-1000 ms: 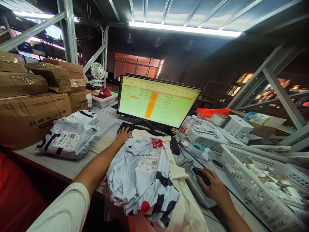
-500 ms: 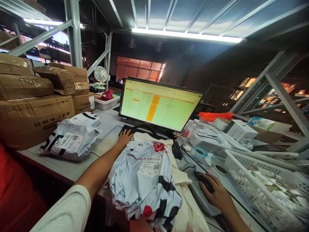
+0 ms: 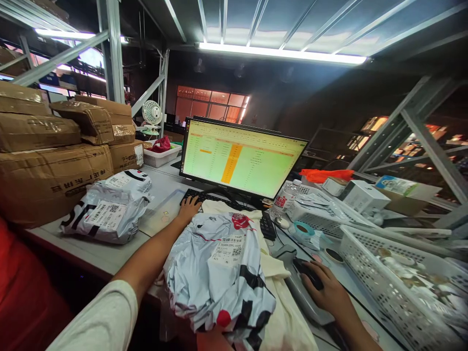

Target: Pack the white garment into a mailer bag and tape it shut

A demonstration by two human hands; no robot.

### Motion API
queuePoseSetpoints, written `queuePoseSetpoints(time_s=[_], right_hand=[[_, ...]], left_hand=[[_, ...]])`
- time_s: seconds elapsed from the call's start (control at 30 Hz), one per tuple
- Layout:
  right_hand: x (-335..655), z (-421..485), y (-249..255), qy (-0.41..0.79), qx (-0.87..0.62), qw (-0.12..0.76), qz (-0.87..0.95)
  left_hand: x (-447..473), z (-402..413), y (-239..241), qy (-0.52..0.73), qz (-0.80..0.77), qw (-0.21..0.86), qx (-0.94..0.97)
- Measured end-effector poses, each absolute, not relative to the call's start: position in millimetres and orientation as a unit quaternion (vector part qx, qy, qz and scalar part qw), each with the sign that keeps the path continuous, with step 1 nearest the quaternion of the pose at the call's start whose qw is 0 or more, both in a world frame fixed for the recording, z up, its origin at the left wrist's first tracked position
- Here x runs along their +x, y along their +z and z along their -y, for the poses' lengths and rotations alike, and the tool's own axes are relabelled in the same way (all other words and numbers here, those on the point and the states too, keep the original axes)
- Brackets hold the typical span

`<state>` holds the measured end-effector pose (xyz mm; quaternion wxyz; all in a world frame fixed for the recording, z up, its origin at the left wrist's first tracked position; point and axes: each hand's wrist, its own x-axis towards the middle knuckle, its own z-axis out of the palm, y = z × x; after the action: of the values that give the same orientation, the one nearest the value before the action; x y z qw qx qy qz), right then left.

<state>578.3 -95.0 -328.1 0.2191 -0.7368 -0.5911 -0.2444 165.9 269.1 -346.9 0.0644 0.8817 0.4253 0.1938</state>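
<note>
A: What is the left hand [image 3: 189, 209] doing?

B: Its fingers are spread apart, resting on the keyboard [image 3: 209, 197] without gripping.

A: And the right hand [image 3: 325, 287]?

B: Curled around a black mouse [image 3: 310, 274], with a gray plastic device [image 3: 305, 300] just beneath it.

A: Where's the labelled parcel [image 3: 215, 275]?

B: Between the two hands, nearer the body than the left one. It sits right by the left forearm; I can't tell whether they touch. Cream cloth [image 3: 283, 297] shows on the side toward the right hand.

A: What's to the left of the left hand?

B: Two wrapped packages [image 3: 109, 217], then a stack of cardboard boxes [image 3: 54, 173] farther out.

A: Past its fingertips?

B: A screen [image 3: 252, 156] with rows of text and an orange column.

A: Right of the right hand?

B: A white basket [image 3: 373, 280] of small things, too jumbled to name.
</note>
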Motion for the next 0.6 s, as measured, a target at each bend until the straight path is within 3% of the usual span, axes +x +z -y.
queuePoseSetpoints(time_s=[0.6], right_hand=[[537.8, 100.6, -321.5, -0.247, -0.833, 0.164, 0.467]], left_hand=[[158.9, -270.0, -343.1, 0.154, -0.416, 0.033, 0.896]])
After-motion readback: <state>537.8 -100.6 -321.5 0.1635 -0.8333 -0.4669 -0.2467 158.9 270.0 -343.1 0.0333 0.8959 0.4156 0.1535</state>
